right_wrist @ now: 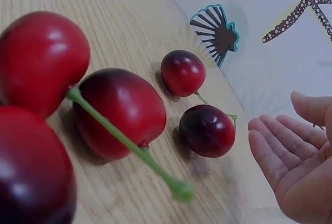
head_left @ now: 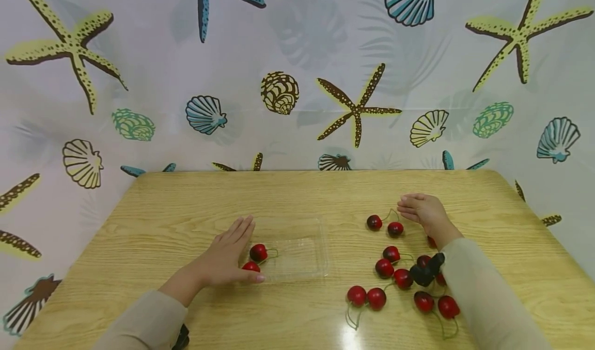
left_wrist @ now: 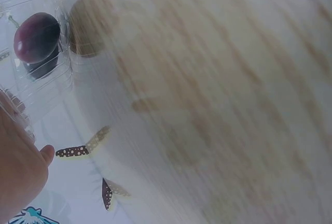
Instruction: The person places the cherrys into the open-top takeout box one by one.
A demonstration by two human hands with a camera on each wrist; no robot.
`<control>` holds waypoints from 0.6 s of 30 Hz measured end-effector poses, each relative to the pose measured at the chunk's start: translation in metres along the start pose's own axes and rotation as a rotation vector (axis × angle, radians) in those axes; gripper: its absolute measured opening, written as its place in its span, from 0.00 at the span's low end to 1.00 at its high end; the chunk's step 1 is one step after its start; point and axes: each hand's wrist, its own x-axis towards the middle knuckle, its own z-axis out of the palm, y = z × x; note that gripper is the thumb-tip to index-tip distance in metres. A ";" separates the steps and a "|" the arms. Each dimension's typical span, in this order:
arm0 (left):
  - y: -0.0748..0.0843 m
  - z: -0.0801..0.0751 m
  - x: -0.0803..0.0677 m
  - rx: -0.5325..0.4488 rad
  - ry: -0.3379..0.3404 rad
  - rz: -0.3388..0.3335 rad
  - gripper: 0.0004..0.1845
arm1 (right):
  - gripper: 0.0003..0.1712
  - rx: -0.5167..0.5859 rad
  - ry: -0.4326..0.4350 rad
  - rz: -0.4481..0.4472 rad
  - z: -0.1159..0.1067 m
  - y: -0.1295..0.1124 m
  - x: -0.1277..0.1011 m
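Observation:
My left hand [head_left: 228, 259] rests at the left end of a clear plastic tray [head_left: 324, 247], fingers straight along that side and thumb by the front edge. Inside the tray, close to this hand, lie two joined red cherries [head_left: 257, 253] on a green stem. In the left wrist view a dark cherry [left_wrist: 37, 37] shows in the clear plastic. My right hand [head_left: 425, 213] is held over the back right of the table, fingers extended and palm turned inward, holding nothing. Just left of its fingers lies a cherry pair [head_left: 395, 229], also visible in the right wrist view [right_wrist: 207, 130].
Several more cherry pairs [head_left: 376, 299] lie on the wooden table [head_left: 195, 200], right of the tray and around my right forearm, which partly hides some. A white cloth [head_left: 297, 45] with starfish and shell prints hangs behind the table's back edge.

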 end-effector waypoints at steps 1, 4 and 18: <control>0.000 0.000 0.000 0.000 0.000 0.000 0.60 | 0.26 -0.009 0.003 0.004 0.000 0.001 0.002; 0.000 0.000 0.000 0.007 0.002 0.002 0.60 | 0.25 -0.049 0.005 0.015 0.000 0.005 0.006; -0.002 0.002 -0.001 0.003 0.018 0.005 0.60 | 0.25 -0.165 -0.050 0.048 0.001 0.011 0.018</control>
